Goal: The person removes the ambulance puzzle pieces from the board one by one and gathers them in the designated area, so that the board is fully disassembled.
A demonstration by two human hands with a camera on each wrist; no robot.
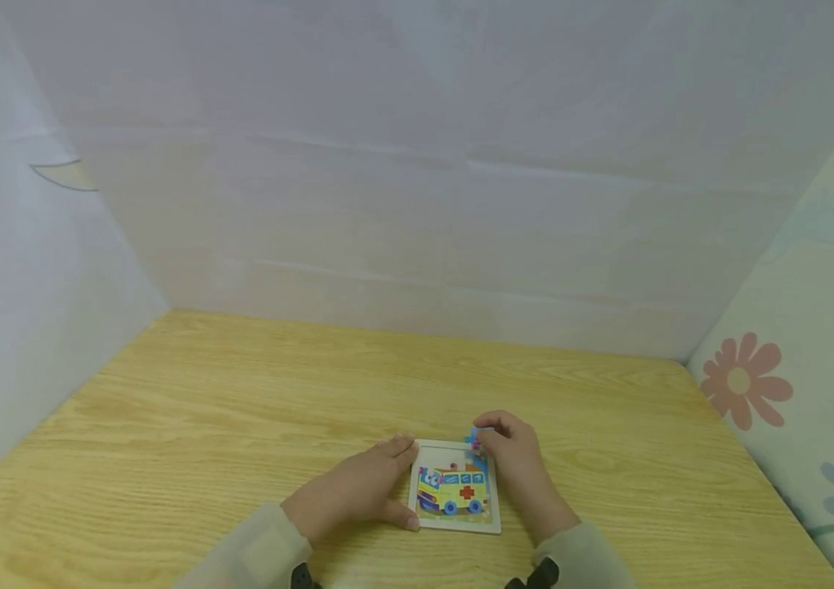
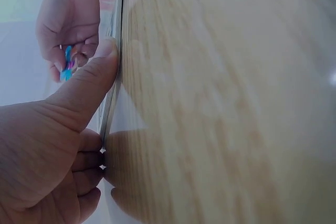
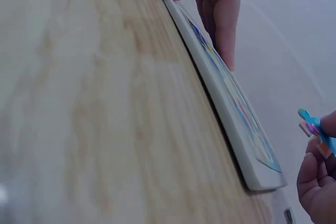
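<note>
A square jigsaw puzzle in a pale frame (image 1: 457, 530) lies flat on the table and shows a yellow ambulance (image 1: 454, 491). Along the frame's left side rests my left hand (image 1: 358, 491), thumb near the lower corner and fingers by the upper one. My right hand (image 1: 522, 462) pinches a light-blue puzzle piece (image 1: 473, 437) with some pink on it, over the upper right corner. In the right wrist view the puzzle piece (image 3: 313, 128) is held apart from the frame (image 3: 231, 124). A pale patch shows in the upper part of the picture.
The wood-grain table (image 1: 240, 393) extends around the puzzle. Pale hanging sheets (image 1: 417, 204) close off its back and sides, with printed flowers (image 1: 744, 380) on the right one. A small dark object (image 3: 289, 215) shows near the frame's near corner in the right wrist view.
</note>
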